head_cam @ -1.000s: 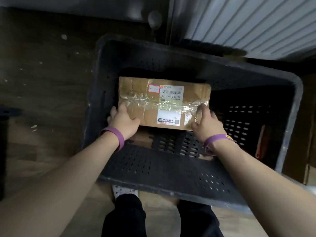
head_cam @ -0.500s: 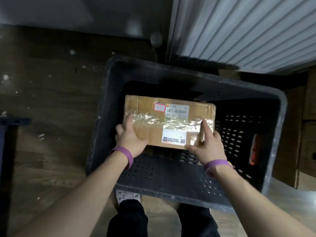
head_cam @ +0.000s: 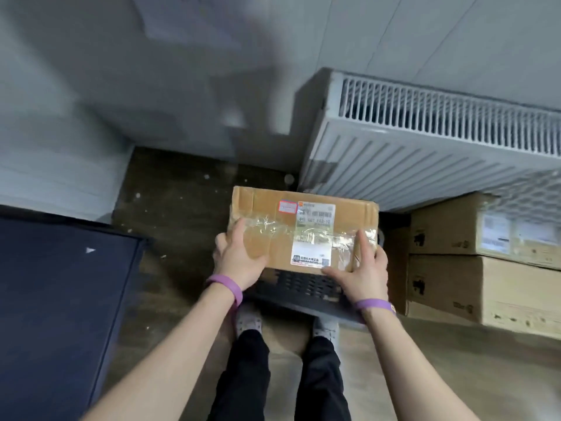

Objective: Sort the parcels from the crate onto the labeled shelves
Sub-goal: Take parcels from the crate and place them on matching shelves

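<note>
A brown cardboard parcel (head_cam: pixel 273 217) with clear tape and a white shipping label is held up in front of me, above the black perforated crate (head_cam: pixel 300 288). My left hand (head_cam: pixel 238 256) grips its left end, thumb on top. My right hand (head_cam: pixel 362 268) grips its right end, fingers spread over the near edge. The parcel hides most of the crate; only the crate's near wall shows below it. No shelves are in view.
A white radiator (head_cam: pixel 425 153) hangs on the wall at the right. Two stacked cardboard boxes (head_cam: pixel 485 268) stand on the floor to the right. A dark flat surface (head_cam: pixel 60 299) fills the left. My legs and shoes are below, on the wooden floor.
Both hands have lifted the parcel up out of the crate. My view has risen, so the crate now looks small and lies beneath the parcel.
</note>
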Tool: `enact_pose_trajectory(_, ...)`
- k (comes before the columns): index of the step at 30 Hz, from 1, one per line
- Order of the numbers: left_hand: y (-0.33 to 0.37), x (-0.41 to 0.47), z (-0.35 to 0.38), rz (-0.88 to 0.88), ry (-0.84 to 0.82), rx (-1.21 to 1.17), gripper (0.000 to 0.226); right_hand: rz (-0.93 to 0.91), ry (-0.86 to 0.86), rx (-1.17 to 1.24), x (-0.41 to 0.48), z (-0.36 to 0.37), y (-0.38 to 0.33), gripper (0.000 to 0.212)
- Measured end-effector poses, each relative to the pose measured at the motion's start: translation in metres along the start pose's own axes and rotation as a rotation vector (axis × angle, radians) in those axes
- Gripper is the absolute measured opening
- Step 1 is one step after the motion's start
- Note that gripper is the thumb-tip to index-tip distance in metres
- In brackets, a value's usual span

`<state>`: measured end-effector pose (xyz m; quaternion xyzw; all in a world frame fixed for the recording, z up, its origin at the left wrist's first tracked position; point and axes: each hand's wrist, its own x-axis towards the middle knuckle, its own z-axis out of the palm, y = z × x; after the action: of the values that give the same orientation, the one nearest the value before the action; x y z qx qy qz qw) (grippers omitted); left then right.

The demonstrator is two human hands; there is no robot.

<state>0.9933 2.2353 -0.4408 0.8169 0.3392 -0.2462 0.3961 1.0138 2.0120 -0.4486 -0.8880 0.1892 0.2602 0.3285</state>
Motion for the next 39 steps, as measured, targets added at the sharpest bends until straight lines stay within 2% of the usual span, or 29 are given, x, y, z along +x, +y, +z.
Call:
enact_pose_trajectory(6,0.056,-0.093,-0.127,0.139,0.147,-0.075,0.080,-0.221,0.102,0.038,-0.084,-0.085,-0.111,0.108)
enact_pose_trajectory(13,0.097,-0.212,-0.224,0.334,0.543,-0.166,0.075,-0.594,0.185,0.132,-0.165,-0.169,-0.208,0.107)
enact_pose_trajectory(19,0.093,-0.319,-0.272,0.354,0.863,-0.326,0.074,-0.957,0.106,0.204,-0.238,-0.209,-0.281,0.107)
enact_pose_trajectory(31,0.017,-0.502,-0.308,0.273,1.376,-0.450,0.075,-1.429,-0.175,0.302,-0.391,-0.186,-0.334,0.103)
enact_pose_trajectory(39,-0.063,-0.609,-0.301,0.141,1.672,-0.444,0.075,-1.617,-0.399,0.357,-0.511,-0.131,-0.335,0.104)
